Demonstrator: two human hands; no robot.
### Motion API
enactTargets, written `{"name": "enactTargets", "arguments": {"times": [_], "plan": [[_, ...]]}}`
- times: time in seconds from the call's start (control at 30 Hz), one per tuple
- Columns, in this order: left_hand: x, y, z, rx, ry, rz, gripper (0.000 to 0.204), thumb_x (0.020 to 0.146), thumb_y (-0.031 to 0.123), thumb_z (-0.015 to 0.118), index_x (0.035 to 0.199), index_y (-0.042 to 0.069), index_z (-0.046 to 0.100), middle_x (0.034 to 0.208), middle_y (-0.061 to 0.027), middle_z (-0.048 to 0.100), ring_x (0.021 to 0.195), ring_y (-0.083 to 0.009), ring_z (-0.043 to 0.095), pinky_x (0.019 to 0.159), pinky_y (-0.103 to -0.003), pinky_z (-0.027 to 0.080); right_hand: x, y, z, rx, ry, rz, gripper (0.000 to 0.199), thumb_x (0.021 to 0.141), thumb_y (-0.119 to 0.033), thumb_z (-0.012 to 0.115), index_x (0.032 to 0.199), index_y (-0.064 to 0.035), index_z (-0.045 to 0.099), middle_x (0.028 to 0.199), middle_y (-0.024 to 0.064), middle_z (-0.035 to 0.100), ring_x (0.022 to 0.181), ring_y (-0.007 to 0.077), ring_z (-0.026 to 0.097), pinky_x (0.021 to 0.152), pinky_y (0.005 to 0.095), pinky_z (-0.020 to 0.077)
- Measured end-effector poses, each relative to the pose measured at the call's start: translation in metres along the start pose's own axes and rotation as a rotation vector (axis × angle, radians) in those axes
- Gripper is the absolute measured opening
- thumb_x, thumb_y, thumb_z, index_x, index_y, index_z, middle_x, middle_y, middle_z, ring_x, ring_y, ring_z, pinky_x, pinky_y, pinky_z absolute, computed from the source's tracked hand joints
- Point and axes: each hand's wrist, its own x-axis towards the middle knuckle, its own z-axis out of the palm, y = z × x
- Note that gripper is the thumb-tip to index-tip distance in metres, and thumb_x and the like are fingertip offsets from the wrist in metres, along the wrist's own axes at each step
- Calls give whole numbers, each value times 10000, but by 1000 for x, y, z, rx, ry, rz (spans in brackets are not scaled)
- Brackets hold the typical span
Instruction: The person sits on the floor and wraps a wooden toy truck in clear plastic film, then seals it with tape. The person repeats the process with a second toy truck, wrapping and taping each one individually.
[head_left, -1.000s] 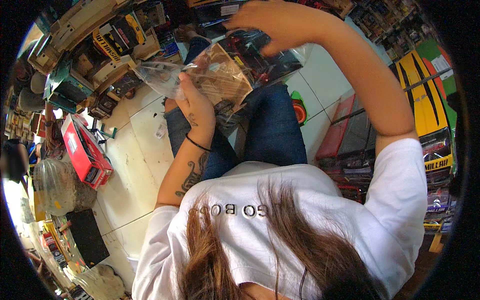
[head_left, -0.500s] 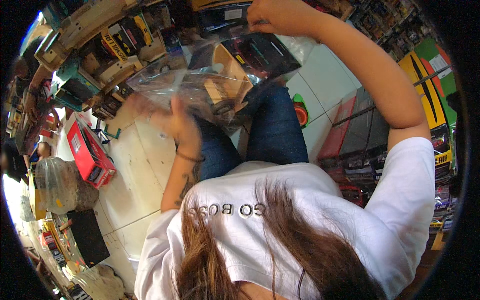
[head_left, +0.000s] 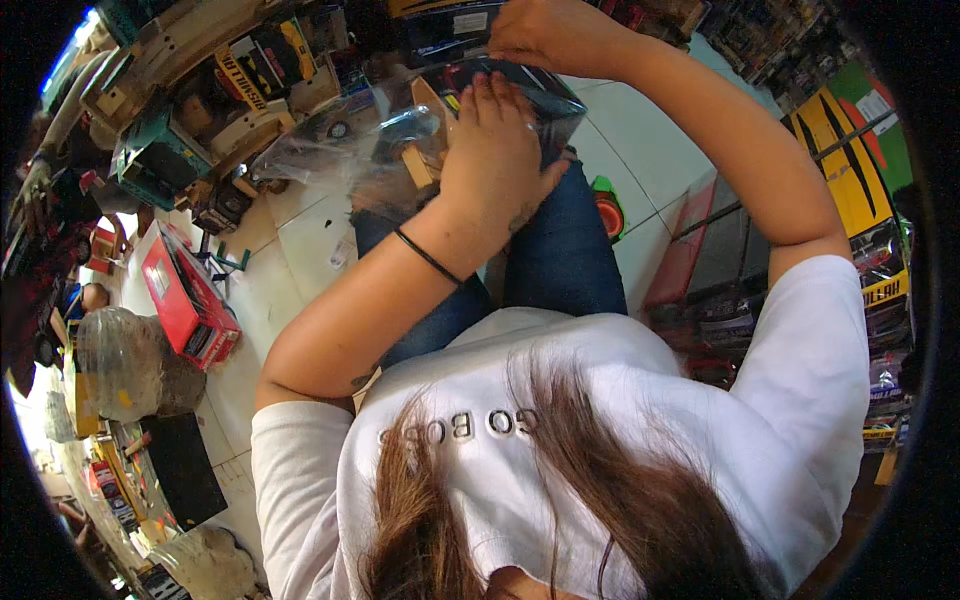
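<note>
A toy truck with a dark glossy body and bare wood parts lies across my knees, inside a clear plastic bag. My left hand rests flat on the bagged truck, fingers stretched out and pointing away from me. At the truck's far right end, my right hand is closed with curled fingertips at the bag's edge. Its fingertips are partly hidden, but the plastic appears pinched in them. The side of the truck under my left palm is covered.
A red box-shaped toy truck body stands on the tiled floor at left, near a plastic-wrapped bundle. A green and orange wheel-like piece lies beyond my right knee. Yellow-and-black toy trucks line the right. Another person's hand shows far left.
My left hand has swung from beside the bag at left onto the truck, pressing flat. The bag's loose left part has sunk lower. My right hand stays nearly in place.
</note>
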Motion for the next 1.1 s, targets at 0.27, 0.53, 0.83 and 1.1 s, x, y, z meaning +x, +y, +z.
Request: {"name": "enactTargets", "arguments": {"times": [0.27, 0.53, 0.83, 1.1], "plan": [[-6, -46, -8, -236, 86, 83, 630, 935, 384, 424, 1278, -144, 394, 1293, -315, 447, 1253, -417, 402, 1093, -435, 290, 6, -17, 16, -179, 14, -2, 136, 801, -177, 587, 801, -49, 634, 785, 100, 626, 805, 279, 615, 753, 383, 482], [-8, -59, -13, -333, 103, 82, 405, 873, 166, 493, 1179, -99, 478, 1216, -314, 494, 1199, -399, 464, 1058, -438, 339, -4, -47, 12, -163, 2, 108, 217, 757, -75, 587, 946, 6, 655, 923, 90, 613, 907, 247, 570, 885, 337, 446], [-5, -43, -42, -63, 302, 60, 504, 847, 324, 579, 1226, -4, 529, 1231, -158, 567, 1236, -297, 456, 1126, -478, 203, -1, -65, 4, -135, -135, 345, 249, 767, -80, 591, 985, 24, 650, 991, 84, 601, 975, 249, 553, 913, 330, 441], [-22, -63, -25, -57, 144, 69, 415, 871, 282, 558, 1197, 24, 579, 1284, -138, 532, 1207, -301, 488, 1131, -469, 207, -2, -58, 11, -159, -58, 180, 312, 769, -88, 594, 1056, 27, 636, 975, 89, 602, 970, 227, 551, 905, 325, 441]]}}
